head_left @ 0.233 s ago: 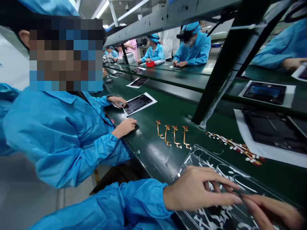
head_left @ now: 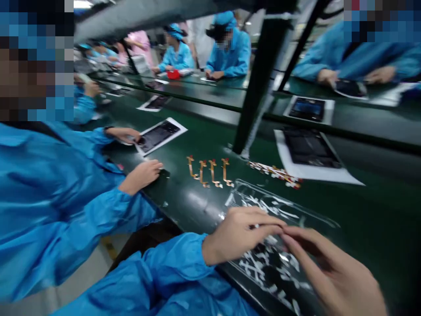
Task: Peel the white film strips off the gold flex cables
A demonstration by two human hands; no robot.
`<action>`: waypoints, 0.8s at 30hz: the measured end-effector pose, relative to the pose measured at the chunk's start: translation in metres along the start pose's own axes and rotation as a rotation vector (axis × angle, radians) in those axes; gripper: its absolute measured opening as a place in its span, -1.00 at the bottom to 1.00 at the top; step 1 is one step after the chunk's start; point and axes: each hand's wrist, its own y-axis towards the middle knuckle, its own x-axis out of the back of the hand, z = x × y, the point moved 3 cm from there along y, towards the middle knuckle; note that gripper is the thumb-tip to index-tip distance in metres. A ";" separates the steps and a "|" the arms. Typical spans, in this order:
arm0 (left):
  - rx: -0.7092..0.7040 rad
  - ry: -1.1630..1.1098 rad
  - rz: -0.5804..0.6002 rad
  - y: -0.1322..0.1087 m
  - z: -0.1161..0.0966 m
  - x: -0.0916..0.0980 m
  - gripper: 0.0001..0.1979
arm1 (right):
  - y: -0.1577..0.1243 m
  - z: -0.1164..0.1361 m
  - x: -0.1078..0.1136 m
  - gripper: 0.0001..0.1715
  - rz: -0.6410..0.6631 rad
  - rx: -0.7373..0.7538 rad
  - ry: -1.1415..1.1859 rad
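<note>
Left hand [head_left: 241, 232] and right hand [head_left: 335, 267] are meeting at pinched fingertips, can't tell on what, over the see-through tray [head_left: 315, 214], lower center; its near side's just beside the bench [head_left: 371, 219] edge.

This looks like an electronics assembly floor in a factory; a long green workbench [head_left: 378, 210] runs from lower right towards upper left, with a dark upright post [head_left: 255, 87] and a grey overhead beam [head_left: 164, 24] above it; workers in matching blue coats [head_left: 230, 55], some in blue caps [head_left: 225, 18], sit along it across the upper frame; flat black panels [head_left: 312, 147] on white sheets [head_left: 315, 174] repeat at several places; orange flex cables [head_left: 213, 173] stand in a row mid-frame; a clear tray [head_left: 309, 210] of white scraps [head_left: 255, 265] lies at lower centre-right.
</note>
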 end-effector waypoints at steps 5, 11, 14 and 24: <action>-0.155 0.142 -0.190 -0.001 0.001 0.007 -0.87 | 0.004 0.018 -0.002 -0.72 -0.090 -0.176 0.102; -0.221 0.267 -0.102 -0.004 0.005 -0.009 -0.87 | 0.001 0.012 -0.008 -0.70 -0.073 -0.227 0.211; -0.181 0.284 -0.001 0.009 0.013 -0.009 -0.85 | -0.001 0.010 -0.006 -0.70 -0.061 -0.214 0.180; -0.186 0.312 0.089 0.020 0.011 -0.002 -0.74 | -0.027 0.016 0.006 -0.70 0.003 -0.239 0.081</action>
